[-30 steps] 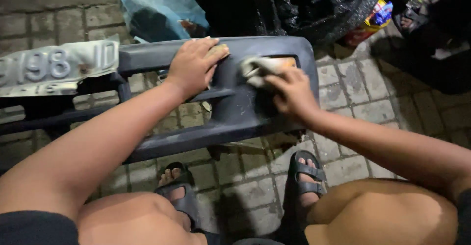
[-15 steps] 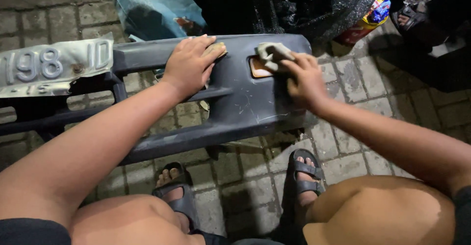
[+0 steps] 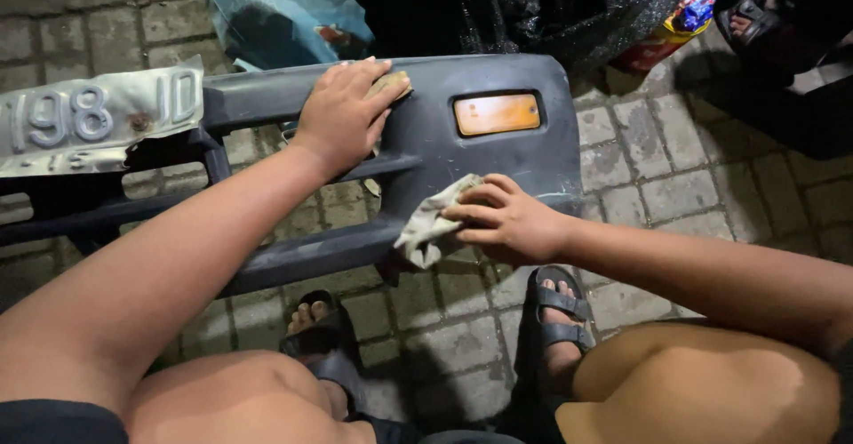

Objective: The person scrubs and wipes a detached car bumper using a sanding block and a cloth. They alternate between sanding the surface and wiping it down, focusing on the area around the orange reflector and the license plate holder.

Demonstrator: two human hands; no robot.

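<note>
Both hands work on a dark grey plastic car bumper [image 3: 418, 160] that lies across the grey paving-stone ground [image 3: 657, 186]. From the head view, the left hand [image 3: 342, 115] presses flat on the bumper's far edge, fingers spread over a small tan pad [image 3: 394, 84]. Nearer and to the right, the right hand [image 3: 506, 222] is clamped on a crumpled pale cloth [image 3: 431, 226], held against the bumper's near edge below an orange rectangular side lamp [image 3: 497, 113]. At the far left a bent silver licence plate [image 3: 98, 115] hangs on the bumper. Beyond lie a blue plastic sheet [image 3: 284, 8] and black plastic bags [image 3: 551, 4]. Dark sandals [image 3: 555, 306] stand on the near pavers.
</note>
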